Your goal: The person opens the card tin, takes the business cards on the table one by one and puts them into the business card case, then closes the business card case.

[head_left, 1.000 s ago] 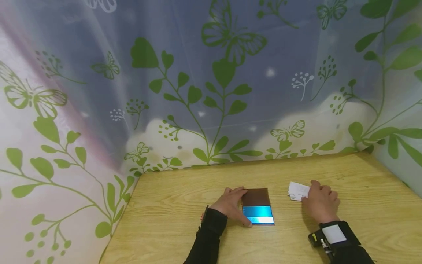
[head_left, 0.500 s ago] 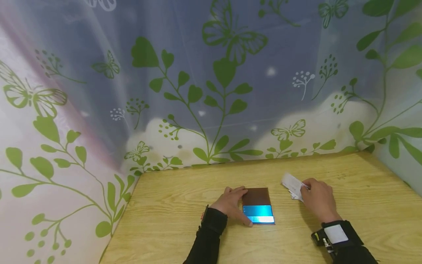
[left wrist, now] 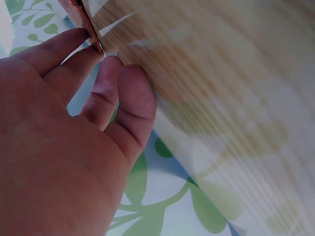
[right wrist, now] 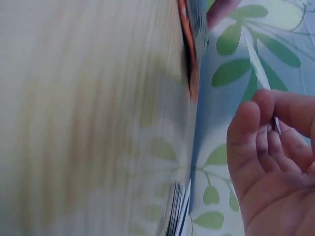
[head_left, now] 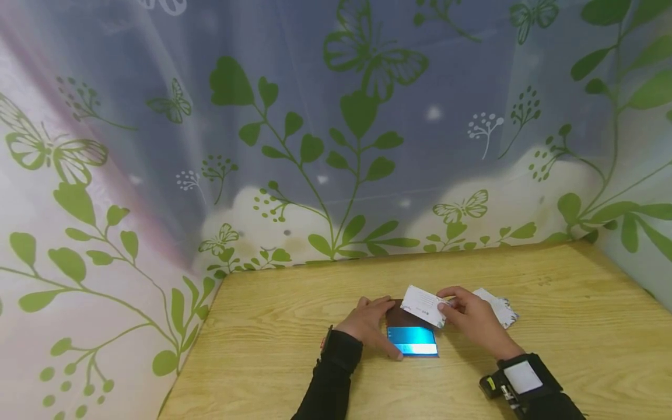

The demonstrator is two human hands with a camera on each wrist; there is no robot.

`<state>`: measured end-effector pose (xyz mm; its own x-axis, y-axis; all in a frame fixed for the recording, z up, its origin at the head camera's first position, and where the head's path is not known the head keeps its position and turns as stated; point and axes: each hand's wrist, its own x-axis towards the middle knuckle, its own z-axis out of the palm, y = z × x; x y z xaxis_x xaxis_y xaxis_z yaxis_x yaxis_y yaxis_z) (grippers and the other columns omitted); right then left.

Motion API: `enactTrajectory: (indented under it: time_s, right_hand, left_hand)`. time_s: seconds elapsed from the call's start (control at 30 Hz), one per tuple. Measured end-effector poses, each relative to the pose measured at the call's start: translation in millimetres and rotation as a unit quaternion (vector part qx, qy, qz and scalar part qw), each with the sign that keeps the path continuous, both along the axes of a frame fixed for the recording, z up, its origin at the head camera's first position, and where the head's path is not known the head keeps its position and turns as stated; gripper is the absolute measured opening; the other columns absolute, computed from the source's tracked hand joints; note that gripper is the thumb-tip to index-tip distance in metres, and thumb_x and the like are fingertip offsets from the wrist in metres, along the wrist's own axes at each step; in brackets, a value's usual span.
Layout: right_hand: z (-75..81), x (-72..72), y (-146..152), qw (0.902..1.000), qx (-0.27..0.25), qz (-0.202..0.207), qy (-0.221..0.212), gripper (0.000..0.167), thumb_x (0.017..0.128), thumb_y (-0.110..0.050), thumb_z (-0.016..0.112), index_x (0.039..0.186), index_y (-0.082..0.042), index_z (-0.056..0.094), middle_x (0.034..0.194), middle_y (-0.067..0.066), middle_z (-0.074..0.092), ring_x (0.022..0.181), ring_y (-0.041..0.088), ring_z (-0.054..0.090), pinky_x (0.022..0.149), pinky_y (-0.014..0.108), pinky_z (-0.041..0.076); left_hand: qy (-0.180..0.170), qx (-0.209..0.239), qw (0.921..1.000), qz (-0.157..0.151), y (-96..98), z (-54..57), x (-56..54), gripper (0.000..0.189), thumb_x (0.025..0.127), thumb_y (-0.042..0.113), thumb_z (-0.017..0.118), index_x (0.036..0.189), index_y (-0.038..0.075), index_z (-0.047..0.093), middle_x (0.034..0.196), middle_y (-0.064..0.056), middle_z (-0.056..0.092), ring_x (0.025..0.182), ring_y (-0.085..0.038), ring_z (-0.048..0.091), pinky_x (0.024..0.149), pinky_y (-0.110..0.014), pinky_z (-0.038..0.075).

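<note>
One white card is pinched between the thumb and fingers of your right hand, above the upper part of the brown-and-blue folder on the wooden table. Your left hand, thumb and fingers spread, touches the folder's left edge. Further white cards lie overlapping just beside your right hand.

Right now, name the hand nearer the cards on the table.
Right. The right hand, pinching one card, is near the cards; the left hand is farther left, at the brown-blue case.
</note>
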<state>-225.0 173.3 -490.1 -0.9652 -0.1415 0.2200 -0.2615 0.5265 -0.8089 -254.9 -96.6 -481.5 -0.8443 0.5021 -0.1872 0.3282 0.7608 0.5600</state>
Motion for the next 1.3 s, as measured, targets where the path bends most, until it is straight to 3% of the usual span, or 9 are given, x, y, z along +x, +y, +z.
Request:
enactTrajectory:
  time_s: [0.3,0.63,0.93,1.13,1.3]
  right_hand:
    - [2.0,1.1,-10.8,0.9964,-0.037,0.038,-0.065,0.025,0.101,-0.008,0.067,0.125,-0.001,0.065,0.088,0.006,0.065,0.074,0.02,0.064,0.062,0.028,0.055]
    - [-2.4,2.1,-10.0,0.9897,-0.067,0.086,-0.093,0.025,0.099,-0.002,0.067,0.123,0.004,0.06,0.091,0.01,0.067,0.077,0.023,0.07,0.066,0.032,0.059]
    - [-6.6,1.0,-8.4,0.9916,-0.007,0.087,-0.096,0.022,0.098,-0.003,0.069,0.12,-0.005,0.065,0.09,0.004,0.068,0.079,0.018,0.067,0.064,0.03,0.057]
    - [-7.5,0.1,-7.4,0.9887,0.052,0.124,-0.067,0.021,0.099,-0.009,0.069,0.12,-0.009,0.069,0.098,0.0,0.07,0.088,0.015,0.064,0.07,0.029,0.052]
    - [-7.5,0.4,-9.2,0.9857,0.071,0.144,-0.05,0.02,0.099,-0.008,0.069,0.118,-0.01,0.072,0.097,-0.004,0.069,0.088,0.011,0.063,0.072,0.028,0.052]
  left_hand:
    - [0.008,-0.001,1.0,0.004,1.1,0.8,-0.4,0.116,0.062,0.045,0.1,0.16,0.023,0.043,0.167,0.006,0.034,0.114,-0.012,0.036,0.097,-0.031,0.045]
    - [0.008,-0.003,1.0,-0.002,1.2,1.0,-1.1,0.116,0.062,0.045,0.1,0.16,0.023,0.042,0.167,0.002,0.034,0.115,-0.013,0.037,0.098,-0.031,0.045]
    - [0.005,-0.012,0.9999,0.002,1.5,0.8,-0.4,0.117,0.065,0.045,0.099,0.162,0.022,0.039,0.168,0.005,0.032,0.115,-0.013,0.036,0.096,-0.031,0.045]
    - [0.002,-0.011,0.9999,0.002,1.3,-0.3,0.1,0.117,0.065,0.045,0.099,0.162,0.02,0.038,0.169,0.005,0.03,0.117,-0.012,0.036,0.096,-0.03,0.046]
    - [0.0,-0.012,0.9999,0.003,0.9,0.2,-0.2,0.118,0.065,0.047,0.098,0.162,0.019,0.038,0.169,0.006,0.029,0.119,-0.012,0.035,0.097,-0.03,0.046]
